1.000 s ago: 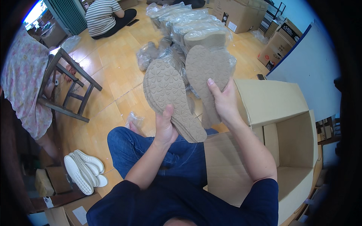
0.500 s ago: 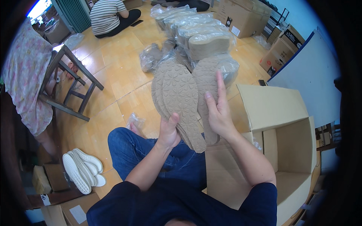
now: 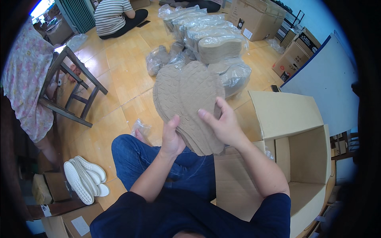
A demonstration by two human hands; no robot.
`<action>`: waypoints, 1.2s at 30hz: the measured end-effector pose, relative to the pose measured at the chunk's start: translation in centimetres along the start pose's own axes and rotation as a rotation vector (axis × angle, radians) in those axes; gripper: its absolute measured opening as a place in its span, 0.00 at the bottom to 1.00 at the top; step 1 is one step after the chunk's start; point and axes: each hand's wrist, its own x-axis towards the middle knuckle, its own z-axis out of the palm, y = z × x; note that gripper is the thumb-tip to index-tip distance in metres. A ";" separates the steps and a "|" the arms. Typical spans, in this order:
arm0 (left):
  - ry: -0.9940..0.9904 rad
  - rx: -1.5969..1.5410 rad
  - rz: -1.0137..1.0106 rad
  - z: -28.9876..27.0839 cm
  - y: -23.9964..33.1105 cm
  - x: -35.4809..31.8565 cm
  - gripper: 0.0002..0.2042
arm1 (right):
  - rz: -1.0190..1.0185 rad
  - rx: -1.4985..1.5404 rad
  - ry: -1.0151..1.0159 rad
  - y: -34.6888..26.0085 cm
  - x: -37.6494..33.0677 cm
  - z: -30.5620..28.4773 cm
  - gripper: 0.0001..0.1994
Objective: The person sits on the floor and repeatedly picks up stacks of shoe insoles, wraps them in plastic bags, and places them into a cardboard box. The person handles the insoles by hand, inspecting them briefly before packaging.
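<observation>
Two tan shoe soles (image 3: 186, 99) with a patterned tread are pressed together and held up in front of me, tread side toward the camera. My left hand (image 3: 171, 137) grips them from below at the heel end. My right hand (image 3: 223, 123) holds their right edge with its fingers spread across the tread. An open cardboard box (image 3: 295, 158) stands just right of my hands, its flaps folded out. I sit on the floor in blue jeans (image 3: 131, 152) and a dark top.
Several plastic bags of tan soles (image 3: 216, 47) lie on the wooden floor ahead. A wooden chair (image 3: 67, 93) stands at left beside a person in a flowered garment. White soles (image 3: 83, 178) lie lower left. Another person (image 3: 115, 16) sits far back. More cartons (image 3: 254, 16) line the back.
The two soles, held apart side by side a second ago, have been brought together into one stack. My right hand has shifted onto the front of the stack.
</observation>
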 end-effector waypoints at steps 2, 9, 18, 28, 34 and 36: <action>0.006 -0.018 -0.029 0.1 0.4 0.1 0.32 | -0.023 0.186 0.090 0.2 0.6 -0.6 0.20; 0.018 -0.044 0.016 0.5 0.9 0.2 0.33 | 0.092 0.351 0.170 -0.2 1.3 -1.2 0.18; 0.011 -0.045 0.059 0.7 1.2 0.0 0.31 | 0.101 0.393 0.089 -0.9 0.6 -1.1 0.21; 0.004 -0.035 0.060 -0.1 0.8 0.0 0.29 | 0.087 0.438 0.075 -1.8 0.2 -0.6 0.18; 0.048 -0.063 -0.040 0.0 0.3 0.0 0.27 | 0.174 0.593 0.023 -1.9 0.4 -1.0 0.17; 0.028 0.107 0.037 0.3 -0.4 0.0 0.25 | 0.232 0.513 -0.054 -1.5 0.3 -0.6 0.16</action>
